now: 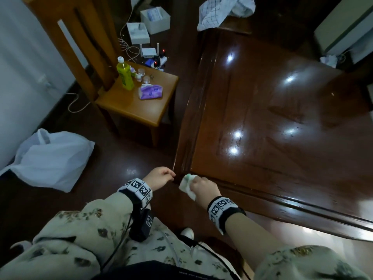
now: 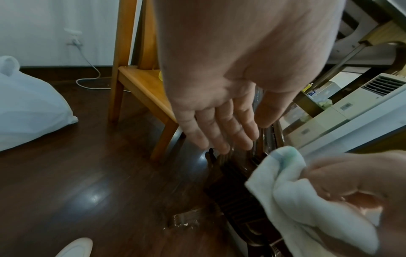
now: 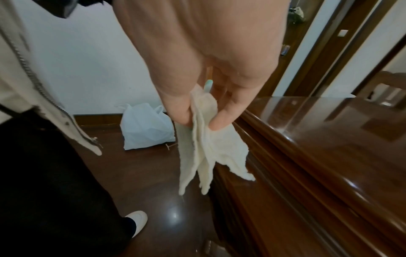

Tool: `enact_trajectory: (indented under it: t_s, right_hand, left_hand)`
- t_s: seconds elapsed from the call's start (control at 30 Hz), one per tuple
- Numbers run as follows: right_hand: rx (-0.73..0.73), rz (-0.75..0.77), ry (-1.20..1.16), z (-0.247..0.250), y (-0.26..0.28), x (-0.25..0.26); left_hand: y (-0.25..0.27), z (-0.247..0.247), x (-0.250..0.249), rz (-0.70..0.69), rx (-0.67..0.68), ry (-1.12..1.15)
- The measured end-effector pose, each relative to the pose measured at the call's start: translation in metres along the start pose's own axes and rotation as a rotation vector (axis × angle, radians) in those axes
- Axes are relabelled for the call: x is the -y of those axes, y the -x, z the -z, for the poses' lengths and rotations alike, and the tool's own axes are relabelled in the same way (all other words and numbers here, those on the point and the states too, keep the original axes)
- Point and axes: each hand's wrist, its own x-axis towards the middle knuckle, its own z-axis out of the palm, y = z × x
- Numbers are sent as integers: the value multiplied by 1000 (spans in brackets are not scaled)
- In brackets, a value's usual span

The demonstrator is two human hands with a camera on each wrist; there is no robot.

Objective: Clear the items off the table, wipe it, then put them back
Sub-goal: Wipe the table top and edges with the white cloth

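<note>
My right hand (image 1: 202,187) pinches a white cloth (image 1: 187,185) at the near left corner of the glossy dark wooden table (image 1: 282,122). In the right wrist view the cloth (image 3: 208,147) hangs limp from thumb and fingers beside the table edge (image 3: 285,156). My left hand (image 1: 160,175) hovers just left of that corner, fingers relaxed and holding nothing; the left wrist view shows its straight fingers (image 2: 219,128) above the floor. A green bottle (image 1: 124,74), small glasses (image 1: 146,78) and a purple tissue pack (image 1: 151,92) stand on the wooden chair (image 1: 129,106) at the left.
A white plastic bag (image 1: 50,158) lies on the dark floor at the left. White boxes (image 1: 155,19), a router (image 1: 149,51) and cables sit behind the chair. A checked cloth (image 1: 222,11) hangs past the table's far end. A white unit (image 1: 347,31) stands far right.
</note>
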Motion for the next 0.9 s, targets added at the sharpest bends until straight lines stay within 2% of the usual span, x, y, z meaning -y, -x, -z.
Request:
enact_trajectory:
  t_s: [0.2, 0.33, 0.4, 0.5, 0.6, 0.73, 0.8, 0.9]
  right_hand:
    - [-2, -219, -45, -27, 53, -67]
    - [110, -458, -34, -38, 81, -102]
    - [216, -510, -17, -41, 94, -117]
    - [235, -527, -24, -40, 106, -121]
    - [84, -475, -92, -32, 100, -100]
    - [-221, -278, -204, -13, 76, -57]
    - [-296, -202, -171, -10, 65, -41]
    - [-310, -168, -160, -16, 51, -33]
  left_hand:
    - [17, -41, 0, -4, -170, -14]
    - [23, -61, 3, 40, -271, 13]
    - [26, -68, 2, 39, -300, 13]
    - [29, -75, -2, 27, -298, 5]
    - [29, -76, -13, -3, -267, -45]
    - [20, -74, -29, -65, -220, -65]
    - [16, -74, -33, -91, -193, -78]
    - [12, -76, -35, -134, -124, -99]
